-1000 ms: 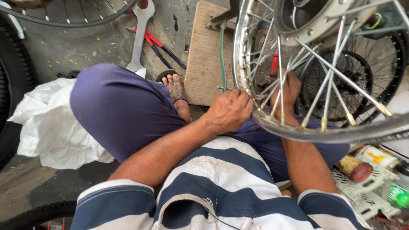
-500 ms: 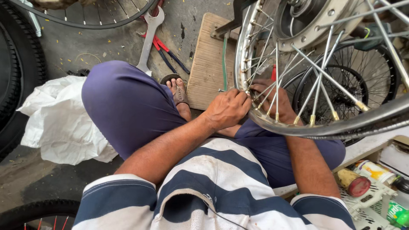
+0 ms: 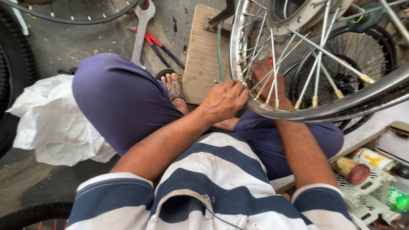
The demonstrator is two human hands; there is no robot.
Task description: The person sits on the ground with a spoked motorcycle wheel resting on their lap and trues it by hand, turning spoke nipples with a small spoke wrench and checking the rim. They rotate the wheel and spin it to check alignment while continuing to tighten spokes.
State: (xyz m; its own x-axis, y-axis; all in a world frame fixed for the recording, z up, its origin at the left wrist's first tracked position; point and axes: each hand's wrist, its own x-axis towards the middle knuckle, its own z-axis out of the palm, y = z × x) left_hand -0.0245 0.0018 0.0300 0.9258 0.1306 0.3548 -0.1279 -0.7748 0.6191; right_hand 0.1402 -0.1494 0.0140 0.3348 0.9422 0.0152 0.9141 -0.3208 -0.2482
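Observation:
A chrome spoked wheel rim stands upright in front of me, its hub at the top. My left hand is closed on the rim's near left edge, fingertips pinched at a spoke end. Reaching in behind the spokes, my right hand grips a red-handled tool, of which only the tip of the handle shows. I sit with my knee raised to the left.
A wooden board lies under the wheel. A long spanner and red-handled pliers lie on the concrete floor. White plastic sheet and tyres are on the left. A white basket with cans stands bottom right.
My view has shifted slightly and the wheel now sits further right in it. Both hands stay at the same spot on the rim, the left one pinching closer to it.

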